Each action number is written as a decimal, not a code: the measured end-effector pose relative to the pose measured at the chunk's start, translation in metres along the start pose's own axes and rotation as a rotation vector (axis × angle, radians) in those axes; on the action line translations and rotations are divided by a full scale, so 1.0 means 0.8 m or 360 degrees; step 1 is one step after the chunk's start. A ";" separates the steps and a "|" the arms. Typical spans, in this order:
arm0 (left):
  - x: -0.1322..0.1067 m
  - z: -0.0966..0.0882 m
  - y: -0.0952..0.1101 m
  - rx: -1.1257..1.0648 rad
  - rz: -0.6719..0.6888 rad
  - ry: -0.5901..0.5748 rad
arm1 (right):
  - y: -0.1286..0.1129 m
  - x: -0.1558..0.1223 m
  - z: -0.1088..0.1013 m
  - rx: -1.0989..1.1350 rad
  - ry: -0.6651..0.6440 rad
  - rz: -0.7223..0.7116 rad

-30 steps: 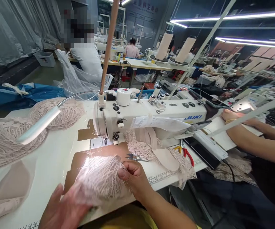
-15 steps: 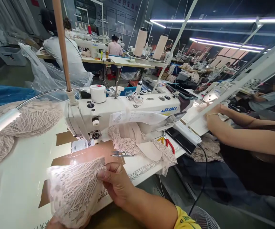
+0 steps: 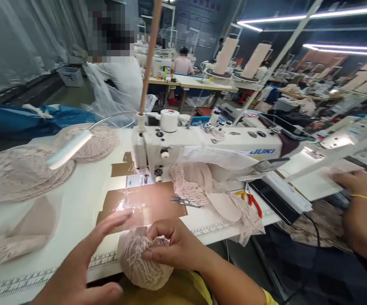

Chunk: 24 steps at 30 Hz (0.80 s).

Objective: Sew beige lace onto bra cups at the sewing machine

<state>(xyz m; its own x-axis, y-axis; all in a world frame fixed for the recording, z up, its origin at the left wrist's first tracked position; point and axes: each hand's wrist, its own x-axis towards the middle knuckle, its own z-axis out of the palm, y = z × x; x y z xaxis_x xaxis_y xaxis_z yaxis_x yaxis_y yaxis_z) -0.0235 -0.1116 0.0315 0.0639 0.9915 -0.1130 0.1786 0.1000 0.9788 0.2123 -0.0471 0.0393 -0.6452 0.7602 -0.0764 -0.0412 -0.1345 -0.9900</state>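
Note:
Near the table's front edge, my right hand (image 3: 179,245) pinches the edge of a beige lace bra cup (image 3: 137,271), rounded in shape. To its left, my left hand (image 3: 78,262) is open, thumb and fingers spread wide and apart from the cup. Just beyond both hands lies the brown plate (image 3: 116,201) in front of the sewing machine (image 3: 202,142). Thread snips (image 3: 183,201) rest beside loose lace pieces (image 3: 191,186) under the machine's arm.
Stacked lace cups (image 3: 21,173) and a separate lace piece (image 3: 27,237) lie at left beneath a lamp (image 3: 70,150). Red-and-yellow-handled cutters (image 3: 253,203) and a black phone-like slab (image 3: 277,201) are at right. A co-worker's hands (image 3: 358,184) work at another machine.
The view has turned left, so the machine sits further right. My left hand has come fully into view, open. The lace, spread out before, is now a rounded bundle in my right hand.

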 end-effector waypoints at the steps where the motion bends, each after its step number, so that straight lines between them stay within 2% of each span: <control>1: 0.004 0.004 0.004 0.0079 -0.0023 -0.0070 | 0.000 0.000 0.003 -0.0071 -0.0044 -0.0018; 3: 0.012 0.013 0.006 0.0108 -0.0104 -0.0196 | 0.002 0.001 0.008 -0.0196 -0.0062 -0.0063; 7: 0.019 0.026 0.008 -0.0047 -0.0163 -0.0457 | 0.011 0.009 0.014 -0.0317 0.0081 -0.0225; 12: 0.019 0.023 0.015 -0.0049 -0.0097 -0.0389 | 0.020 0.021 0.023 -0.0354 0.0325 -0.0471; 14: 0.018 0.019 0.014 0.0055 -0.0058 -0.0319 | 0.022 0.024 0.024 -0.0390 0.0383 -0.0450; 19: 0.020 0.010 0.004 0.0269 -0.0043 0.0022 | 0.026 0.028 0.024 -0.0443 0.0398 -0.0350; 21: 0.025 0.009 0.006 0.0236 -0.0066 -0.0034 | 0.028 0.029 0.026 -0.0448 0.0398 -0.0294; 24: 0.036 0.013 0.017 0.0186 -0.0042 -0.0314 | 0.029 0.031 0.026 -0.0454 0.0379 -0.0231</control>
<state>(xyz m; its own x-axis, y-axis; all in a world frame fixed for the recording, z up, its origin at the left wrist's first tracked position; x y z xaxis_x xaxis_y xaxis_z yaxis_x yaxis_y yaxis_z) -0.0091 -0.0825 0.0397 0.2466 0.9521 -0.1807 0.2946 0.1040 0.9499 0.1796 -0.0444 0.0172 -0.4520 0.8889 0.0744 0.1164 0.1415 -0.9831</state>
